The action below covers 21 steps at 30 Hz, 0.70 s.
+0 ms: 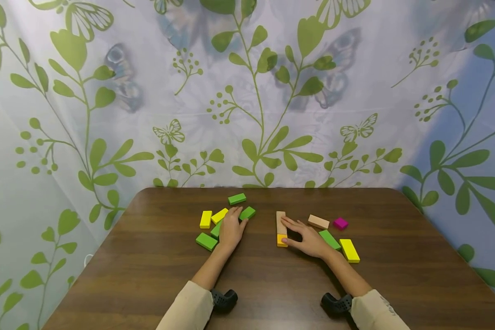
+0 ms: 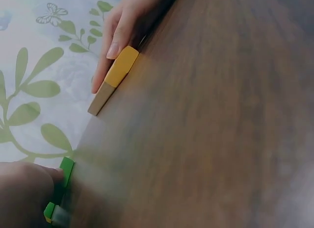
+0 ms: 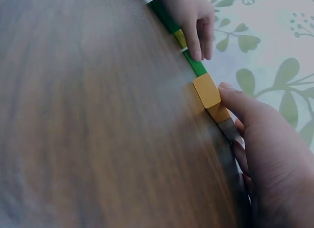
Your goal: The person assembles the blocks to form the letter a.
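Over a group of green and yellow blocks, my left hand (image 1: 230,230) reaches forward, its fingertips beside a green block (image 1: 248,213). In the left wrist view its thumb meets a green block (image 2: 67,167); whether it grips is hard to see. A beige block (image 1: 281,222) and an orange block (image 1: 282,241) lie end to end near the table's middle. From their right side my right hand (image 1: 311,240) touches both: the thumb is at the orange block (image 3: 207,91), and the fingers reach the beige one.
The brown table (image 1: 255,284) ends at a patterned curtain (image 1: 214,137). Another green block (image 1: 237,199) lies behind the left hand, and a yellow block (image 1: 206,219) to its left. Around the right hand are a beige block (image 1: 318,222), a magenta block (image 1: 340,223) and a yellow block (image 1: 349,250).
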Tool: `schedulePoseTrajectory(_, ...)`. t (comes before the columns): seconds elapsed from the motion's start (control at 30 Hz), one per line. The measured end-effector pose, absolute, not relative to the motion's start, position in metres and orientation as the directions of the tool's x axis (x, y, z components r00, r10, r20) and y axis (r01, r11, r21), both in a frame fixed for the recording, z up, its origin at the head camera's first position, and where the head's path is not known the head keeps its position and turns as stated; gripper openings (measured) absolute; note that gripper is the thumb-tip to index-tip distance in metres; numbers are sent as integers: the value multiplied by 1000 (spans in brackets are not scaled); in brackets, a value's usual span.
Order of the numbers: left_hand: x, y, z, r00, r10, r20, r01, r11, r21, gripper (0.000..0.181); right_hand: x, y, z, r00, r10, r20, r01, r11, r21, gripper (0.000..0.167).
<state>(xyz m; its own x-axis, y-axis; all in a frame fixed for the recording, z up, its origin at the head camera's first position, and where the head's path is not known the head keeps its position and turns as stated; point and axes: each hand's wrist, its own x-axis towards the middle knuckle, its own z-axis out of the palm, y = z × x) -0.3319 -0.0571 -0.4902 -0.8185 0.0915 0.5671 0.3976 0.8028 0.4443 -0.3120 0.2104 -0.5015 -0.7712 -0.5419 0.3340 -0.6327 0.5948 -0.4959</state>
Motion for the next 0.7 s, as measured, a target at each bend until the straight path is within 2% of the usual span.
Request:
schedulePoseTrajectory(0.17,-335,-56,-491,-820,127,558,416,803,428,35,-311,210,-500,-767,-546,337,-637,587,-500,65)
schedulePoseTrajectory(0.4,-343,-48,-491,-787,200,584,541,679,496,34,-312,209,-503,-761,-552,341,-644,577,-503,65)
schedulePoseTrajectory(0.7,-359,-30,-494,-801,369,471,591,610,528,32,-313,210,-502,-770,-549,326,-632,583,-510,65)
